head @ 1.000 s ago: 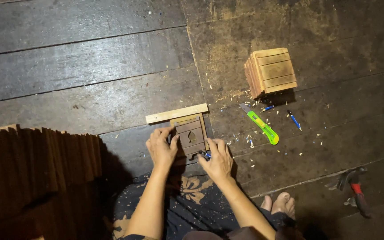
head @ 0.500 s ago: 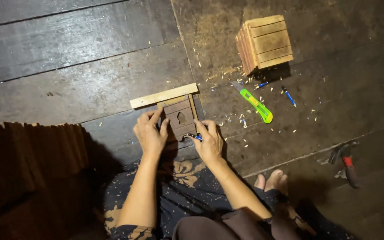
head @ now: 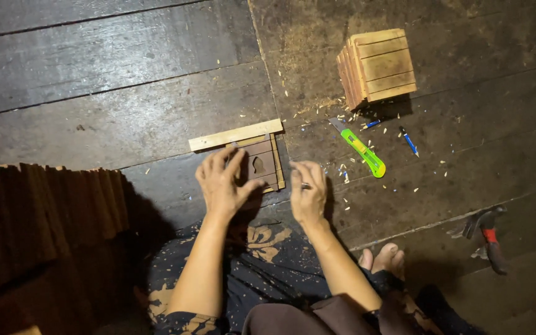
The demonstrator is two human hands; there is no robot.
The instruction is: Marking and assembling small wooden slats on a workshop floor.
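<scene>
Just ahead of both hands lies the small wooden frame [head: 259, 162], its long pale strip [head: 236, 134] running crosswise; left hand [head: 221, 183] touches it with spread fingers, right hand [head: 307, 193] rests beside it, loosely curled and holding nothing.

The floor [head: 125, 93] is dark, rough, matt wood planks. On it, the small panel [head: 260, 162] is dark wood edged with pale bare wooden strips. Right of it, the knife [head: 362, 149] is glossy green plastic; beyond, the box [head: 376, 67] is pale unfinished wood slats.
</scene>
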